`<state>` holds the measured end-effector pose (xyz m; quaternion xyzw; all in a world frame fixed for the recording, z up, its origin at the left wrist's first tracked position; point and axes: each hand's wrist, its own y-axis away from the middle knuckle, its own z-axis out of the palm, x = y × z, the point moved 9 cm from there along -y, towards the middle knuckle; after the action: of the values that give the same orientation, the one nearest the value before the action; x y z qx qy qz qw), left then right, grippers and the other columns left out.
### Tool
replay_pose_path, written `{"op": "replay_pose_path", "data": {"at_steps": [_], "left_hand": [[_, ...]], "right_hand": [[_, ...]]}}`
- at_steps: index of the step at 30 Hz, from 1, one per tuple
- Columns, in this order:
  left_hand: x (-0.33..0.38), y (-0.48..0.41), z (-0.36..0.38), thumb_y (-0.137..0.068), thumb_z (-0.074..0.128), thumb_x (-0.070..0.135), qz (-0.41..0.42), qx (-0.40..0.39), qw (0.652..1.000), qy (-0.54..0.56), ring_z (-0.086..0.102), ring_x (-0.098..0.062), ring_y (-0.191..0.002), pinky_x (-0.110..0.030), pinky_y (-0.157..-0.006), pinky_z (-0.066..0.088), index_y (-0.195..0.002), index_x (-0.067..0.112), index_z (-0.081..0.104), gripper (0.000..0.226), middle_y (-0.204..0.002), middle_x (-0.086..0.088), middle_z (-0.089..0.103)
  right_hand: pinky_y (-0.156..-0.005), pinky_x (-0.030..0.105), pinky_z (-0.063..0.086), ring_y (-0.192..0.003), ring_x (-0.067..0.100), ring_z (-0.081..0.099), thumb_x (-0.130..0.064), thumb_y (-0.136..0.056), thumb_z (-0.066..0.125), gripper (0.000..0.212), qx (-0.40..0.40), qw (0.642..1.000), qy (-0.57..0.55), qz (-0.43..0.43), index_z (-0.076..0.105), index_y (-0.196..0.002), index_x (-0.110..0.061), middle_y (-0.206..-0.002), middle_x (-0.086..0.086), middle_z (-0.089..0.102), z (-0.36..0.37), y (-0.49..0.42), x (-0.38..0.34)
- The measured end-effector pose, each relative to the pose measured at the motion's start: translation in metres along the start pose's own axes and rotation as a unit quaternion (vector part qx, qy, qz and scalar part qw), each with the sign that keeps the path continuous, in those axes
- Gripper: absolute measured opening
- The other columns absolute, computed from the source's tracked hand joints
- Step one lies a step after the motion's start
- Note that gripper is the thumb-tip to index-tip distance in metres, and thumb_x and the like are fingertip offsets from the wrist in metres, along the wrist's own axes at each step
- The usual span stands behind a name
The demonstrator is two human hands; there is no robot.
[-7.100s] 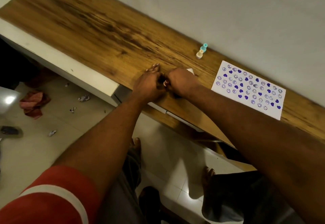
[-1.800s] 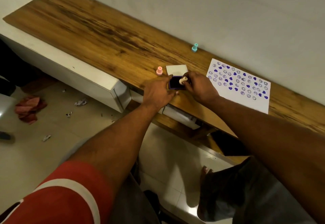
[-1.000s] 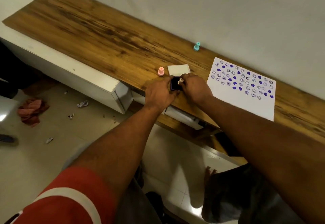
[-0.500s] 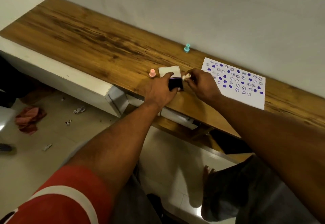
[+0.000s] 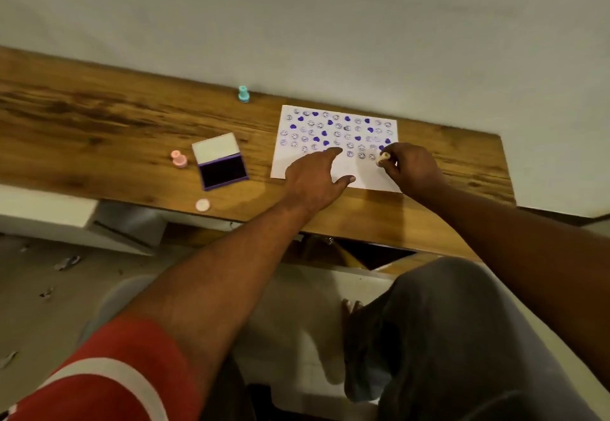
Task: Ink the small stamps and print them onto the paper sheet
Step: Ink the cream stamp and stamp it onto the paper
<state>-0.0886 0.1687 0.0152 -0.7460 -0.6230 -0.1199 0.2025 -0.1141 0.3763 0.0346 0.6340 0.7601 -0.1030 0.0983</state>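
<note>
A white paper sheet (image 5: 359, 174) lies on the wooden shelf, covered in several purple smiley and heart prints. My right hand (image 5: 411, 166) pinches a small cream stamp (image 5: 383, 158) and holds it down near the sheet's lower right rows. My left hand (image 5: 315, 178) rests flat on the sheet's lower left, fingers spread. The open purple ink pad (image 5: 222, 169) sits left of the sheet with its white lid up. A pink stamp (image 5: 179, 158) stands beside the pad. A teal stamp (image 5: 243, 94) stands by the wall.
A small pale round cap (image 5: 202, 205) lies near the shelf's front edge (image 5: 99, 194). The wall rises right behind the shelf. Below are a tiled floor with scraps and my knee in grey trousers (image 5: 455, 338).
Both hands left the ink pad and moved right to the paper. My right hand carried the cream stamp onto the sheet; my left hand let go of the pad and now rests on the paper.
</note>
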Motion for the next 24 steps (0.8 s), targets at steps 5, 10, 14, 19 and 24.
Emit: {"op": "replay_pose_path", "data": {"at_steps": [5,10,14,19,24], "left_hand": [[0.035,-0.019,0.024,-0.085,0.052,0.084,0.023,0.000,0.999,-0.046,0.056,-0.029,-0.127,-0.050,-0.104,0.042,-0.150,0.029,0.053,0.085,-0.138,-0.006,0.062],[0.042,-0.033,0.037,-0.078,0.043,0.094,0.027,0.029,0.997,-0.058,0.054,-0.025,-0.110,-0.047,-0.093,0.038,-0.148,0.033,0.055,0.094,-0.119,-0.001,0.061],[0.038,-0.036,0.058,-0.074,0.039,0.098,0.026,-0.005,0.997,-0.071,0.050,-0.023,-0.112,-0.045,-0.093,0.036,-0.150,0.034,0.053,0.100,-0.120,-0.001,0.058],[0.033,-0.036,0.067,-0.073,0.036,0.099,0.016,-0.032,0.996,-0.077,0.049,-0.024,-0.118,-0.045,-0.096,0.036,-0.157,0.034,0.041,0.107,-0.127,-0.002,0.057],[0.032,-0.037,0.067,-0.071,0.040,0.098,0.010,-0.029,0.997,-0.071,0.049,-0.026,-0.118,-0.046,-0.097,0.036,-0.162,0.033,0.028,0.113,-0.130,-0.003,0.056]], "right_hand": [[-0.071,0.031,0.045,-0.090,0.029,0.066,-0.028,-0.097,0.067,0.028,0.022,0.998,-0.026,0.045,0.072,-0.117,-0.010,-0.107,0.013,0.073,-0.006,-0.005,0.038],[-0.070,0.030,0.044,-0.085,0.025,0.063,-0.028,-0.096,0.069,0.025,0.037,0.997,-0.057,0.040,0.073,-0.113,-0.010,-0.100,0.011,0.072,-0.007,-0.014,0.046],[-0.071,0.035,0.051,-0.086,0.026,0.065,-0.029,-0.096,0.068,0.029,0.036,0.998,-0.052,0.016,0.071,-0.118,-0.010,-0.103,0.011,0.071,0.002,-0.018,0.042],[-0.071,0.031,0.045,-0.086,0.026,0.064,-0.030,-0.097,0.067,0.029,0.032,0.998,-0.044,-0.009,0.070,-0.118,-0.010,-0.104,0.011,0.071,0.011,-0.021,0.036],[-0.074,0.035,0.044,-0.091,0.032,0.064,-0.026,-0.097,0.065,0.025,0.021,0.999,-0.028,-0.014,0.071,-0.113,-0.008,-0.103,0.014,0.070,0.005,-0.033,0.031]]}}
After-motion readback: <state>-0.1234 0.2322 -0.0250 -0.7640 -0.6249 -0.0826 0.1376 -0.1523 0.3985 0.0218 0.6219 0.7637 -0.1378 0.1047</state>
